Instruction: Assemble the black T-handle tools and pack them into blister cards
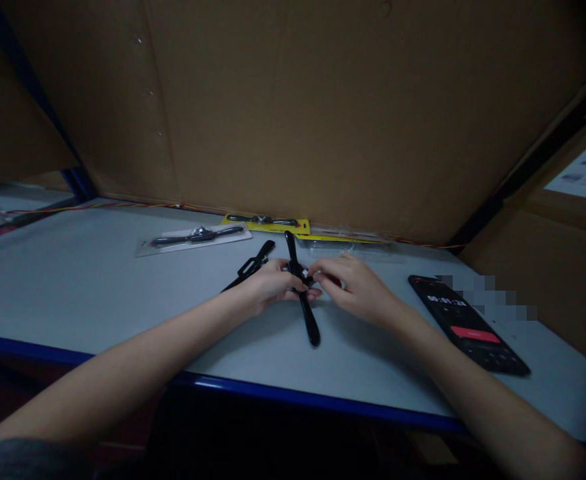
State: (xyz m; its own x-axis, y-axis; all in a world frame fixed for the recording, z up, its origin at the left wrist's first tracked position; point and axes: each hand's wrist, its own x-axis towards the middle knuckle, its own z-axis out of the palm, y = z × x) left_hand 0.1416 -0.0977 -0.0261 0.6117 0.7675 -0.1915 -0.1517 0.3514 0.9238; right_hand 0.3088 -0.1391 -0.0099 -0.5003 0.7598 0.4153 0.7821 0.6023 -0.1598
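Observation:
A black tap wrench (300, 313) lies lengthwise on the grey table top, its long handle pointing away from me and toward me. My left hand (273, 283) and my right hand (357, 290) meet at its central clamp, with fingers closed around the metal jaw area. The jaw itself is mostly hidden by my fingers. Just past my left hand, a second black handle piece (253, 267) angles away to the lower left, and its middle is hidden under that hand.
Farther back lie a tap wrench in a clear blister pack (197, 237) and another on a yellow card (263, 222). A black phone (467, 323) showing a timer rests at the right. Cardboard walls (323, 100) rise behind the table, whose front edge (293, 399) is blue.

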